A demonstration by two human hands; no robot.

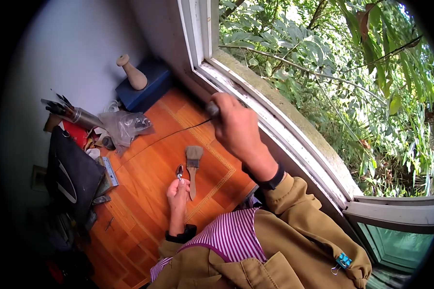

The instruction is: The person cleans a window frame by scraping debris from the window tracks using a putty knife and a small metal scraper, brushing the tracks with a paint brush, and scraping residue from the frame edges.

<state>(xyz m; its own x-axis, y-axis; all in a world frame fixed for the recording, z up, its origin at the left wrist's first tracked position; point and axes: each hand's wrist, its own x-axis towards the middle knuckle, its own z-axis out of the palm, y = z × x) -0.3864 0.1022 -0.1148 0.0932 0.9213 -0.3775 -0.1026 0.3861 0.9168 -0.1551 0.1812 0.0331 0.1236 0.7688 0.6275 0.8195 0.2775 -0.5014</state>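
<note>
Left hand (178, 191) is closed around two things at once: a flat paintbrush (193, 164) with a pale wooden handle and a broad tan bristle head, and a small metal spoon (179, 171) whose bowl sticks up just beside the brush. Both are held low on their handles, above the orange wooden floor (144, 192). Right hand (236, 127) is clenched on a dark, rounded tool handle (212, 110) pressed at the white window frame (275, 130); the working end is hidden, so what tool it is cannot be told. The brush looks light and stiff in the handle, soft at the bristles; best gripped mid-handle, where the wood gives friction. The spoon is light, rigid and smooth, likely to slip or pivot when pinched alongside the brush. The tool handle seems firm and takes a full fist. Off to the side: a wooden figure (131, 72) on a blue box (144, 89), a crumpled plastic bag (125, 126), a tin of brushes (74, 113), a black bag (72, 176).
</note>
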